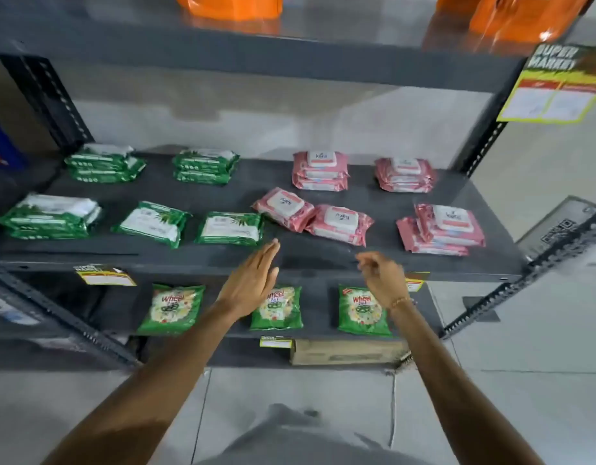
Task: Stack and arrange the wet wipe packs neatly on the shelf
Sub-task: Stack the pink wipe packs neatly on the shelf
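Note:
Green wet wipe packs sit on the left of the dark shelf [223,253]: stacks at the back [103,162] [205,166], a front-left stack [50,216], and two single packs [153,223] [230,228]. Pink packs fill the right: back stacks [320,170] [404,175], two loose tilted packs [284,209] [340,224], and a front-right stack [446,229]. My left hand [251,283] hovers flat and empty at the shelf's front edge, below the loose pink packs. My right hand [382,276] is beside it, fingers loosely curled, holding nothing.
Three green Wheel detergent bags [172,308] [278,308] [362,310] lie on the lower shelf, with a cardboard box [347,352] beneath. Orange bags [229,6] sit on the upper shelf. A yellow price sign [555,85] hangs at the right upright. Slotted metal posts frame both sides.

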### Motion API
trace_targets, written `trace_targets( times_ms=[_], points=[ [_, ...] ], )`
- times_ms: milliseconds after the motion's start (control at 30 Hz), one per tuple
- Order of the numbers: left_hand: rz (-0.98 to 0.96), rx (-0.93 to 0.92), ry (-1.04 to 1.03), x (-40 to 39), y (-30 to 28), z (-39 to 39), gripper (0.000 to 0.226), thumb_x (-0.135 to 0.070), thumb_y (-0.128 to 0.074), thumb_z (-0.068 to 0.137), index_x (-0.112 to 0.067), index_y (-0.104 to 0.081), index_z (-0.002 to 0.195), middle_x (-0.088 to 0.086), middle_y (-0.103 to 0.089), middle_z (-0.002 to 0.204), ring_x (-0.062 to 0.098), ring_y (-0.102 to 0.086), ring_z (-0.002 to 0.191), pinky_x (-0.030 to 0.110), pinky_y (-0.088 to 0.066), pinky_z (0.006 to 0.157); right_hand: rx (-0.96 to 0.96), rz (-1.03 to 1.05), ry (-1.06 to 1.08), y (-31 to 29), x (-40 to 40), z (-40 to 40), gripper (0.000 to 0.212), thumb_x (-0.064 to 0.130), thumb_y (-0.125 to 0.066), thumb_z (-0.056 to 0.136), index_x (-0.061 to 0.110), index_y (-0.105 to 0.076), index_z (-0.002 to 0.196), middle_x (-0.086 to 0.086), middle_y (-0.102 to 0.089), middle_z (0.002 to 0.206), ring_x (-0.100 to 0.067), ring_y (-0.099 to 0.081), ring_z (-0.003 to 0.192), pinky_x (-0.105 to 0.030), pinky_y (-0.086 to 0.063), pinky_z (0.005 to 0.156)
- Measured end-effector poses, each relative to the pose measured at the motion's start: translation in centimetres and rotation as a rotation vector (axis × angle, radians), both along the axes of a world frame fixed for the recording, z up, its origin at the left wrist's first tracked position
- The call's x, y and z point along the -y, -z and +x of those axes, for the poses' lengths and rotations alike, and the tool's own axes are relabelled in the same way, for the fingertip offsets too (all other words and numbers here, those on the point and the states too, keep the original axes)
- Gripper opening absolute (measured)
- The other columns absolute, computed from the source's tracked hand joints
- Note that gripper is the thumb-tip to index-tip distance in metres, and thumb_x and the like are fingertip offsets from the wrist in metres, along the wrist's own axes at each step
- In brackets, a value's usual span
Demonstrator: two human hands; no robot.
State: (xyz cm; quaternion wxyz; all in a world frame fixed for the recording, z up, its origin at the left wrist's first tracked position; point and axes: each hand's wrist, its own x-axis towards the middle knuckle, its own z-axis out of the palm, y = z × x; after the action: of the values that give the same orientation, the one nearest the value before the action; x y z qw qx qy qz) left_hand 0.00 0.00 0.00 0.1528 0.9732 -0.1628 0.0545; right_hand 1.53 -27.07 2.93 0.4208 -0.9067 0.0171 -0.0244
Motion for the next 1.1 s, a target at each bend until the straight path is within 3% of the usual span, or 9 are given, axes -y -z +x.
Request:
trace_targets(
  times_ms=[100,200,367,567,633,700,800,967,1100],
  points=[
    [0.124,0.013,-0.040,0.1,1.8,0.8,0.057,-0.033,-0.017,0.100,0.001,-0.047,0.135,0.016,-0.052,0.139,0.028,-0.053,0.125,0.036,-0.031,0.109,0.127,-0.081,-0.025,-1.9,0.5,3.7,0.023,0.003,-0.050,0.086,0.011,-0.070,0.096,-0.012,-0.071,0.098,-0.028,-0.065,0.087,-0.027,-0.045,0.080],
    [0.210,0.011,-0.120,0.1,2.7,1.3,0.056,-0.036,-0.019,0.100,-0.004,-0.047,0.136,0.011,-0.051,0.141,0.026,-0.051,0.127,0.036,-0.024,0.108,0.147,-0.223,-0.130,-2.7,0.2,6.9,0.025,0.007,-0.055,0.082,0.008,-0.066,0.104,-0.018,-0.062,0.109,-0.037,-0.058,0.099,-0.040,-0.044,0.092],
    [0.226,0.039,-0.196,0.5,3.4,1.4,0.053,-0.034,-0.031,0.095,-0.007,-0.044,0.139,0.009,-0.047,0.144,0.027,-0.047,0.129,0.038,-0.021,0.109,-0.036,-0.404,-0.305,-2.3,-0.3,10.1,0.065,0.031,-0.066,0.076,0.016,-0.040,0.134,-0.010,-0.044,0.137,-0.032,-0.037,0.127,-0.049,-0.034,0.102],
    [0.197,0.074,-0.255,1.1,4.1,1.5,0.050,-0.032,-0.036,0.092,-0.005,-0.049,0.132,0.012,-0.054,0.137,0.030,-0.051,0.123,0.042,-0.027,0.104,-0.182,-0.570,-0.362,-2.3,0.6,12.2,0.100,0.048,-0.071,0.070,0.015,-0.014,0.146,-0.012,-0.032,0.148,-0.035,-0.029,0.136,-0.052,-0.028,0.108],
    [0.195,0.084,-0.260,1.1,4.2,1.7,0.049,-0.032,-0.036,0.091,-0.006,-0.049,0.130,0.013,-0.056,0.135,0.029,-0.051,0.122,0.042,-0.027,0.103,-0.266,-0.659,-0.366,-3.1,1.0,12.4,0.100,0.052,-0.072,0.063,0.015,-0.023,0.142,-0.012,-0.038,0.145,-0.035,-0.033,0.133,-0.050,-0.032,0.106],
    [0.184,0.086,-0.265,1.0,4.4,1.8,0.048,-0.034,-0.031,0.094,-0.007,-0.046,0.130,0.013,-0.058,0.134,0.027,-0.046,0.123,0.043,-0.028,0.103,-0.264,-0.689,-0.336,-4.2,1.4,12.5,0.079,0.057,-0.070,0.050,0.018,-0.052,0.117,-0.009,-0.061,0.120,-0.029,-0.054,0.109,-0.040,-0.050,0.089],
    [0.175,0.071,-0.266,0.8,4.5,1.9,0.050,-0.038,-0.018,0.098,-0.008,-0.043,0.130,0.012,-0.060,0.131,0.025,-0.042,0.123,0.042,-0.029,0.102,-0.141,-0.614,-0.189,-6.1,1.4,11.7,0.061,0.060,-0.058,0.041,0.021,-0.063,0.087,-0.003,-0.067,0.086,-0.022,-0.061,0.080,-0.034,-0.056,0.072],
    [0.161,0.127,-0.238,0.3,4.9,2.0,0.049,-0.039,-0.020,0.099,-0.009,-0.045,0.128,0.013,-0.063,0.127,0.025,-0.044,0.122,0.041,-0.032,0.100,0.073,-0.466,-0.164,-8.1,-2.8,13.5,0.077,0.065,-0.057,0.055,0.016,-0.053,0.114,-0.010,-0.056,0.112,-0.029,-0.049,0.107,-0.043,-0.044,0.095],
    [0.149,0.118,-0.216,0.2,4.8,2.0,0.051,-0.040,-0.014,0.100,-0.010,-0.043,0.129,0.011,-0.063,0.128,0.028,-0.059,0.117,0.040,-0.031,0.100,0.015,-0.388,-0.296,-7.3,-9.2,15.0,0.079,0.058,-0.067,0.063,0.013,-0.046,0.125,-0.010,-0.051,0.120,-0.027,-0.046,0.112,-0.037,-0.043,0.093]
  ],
)
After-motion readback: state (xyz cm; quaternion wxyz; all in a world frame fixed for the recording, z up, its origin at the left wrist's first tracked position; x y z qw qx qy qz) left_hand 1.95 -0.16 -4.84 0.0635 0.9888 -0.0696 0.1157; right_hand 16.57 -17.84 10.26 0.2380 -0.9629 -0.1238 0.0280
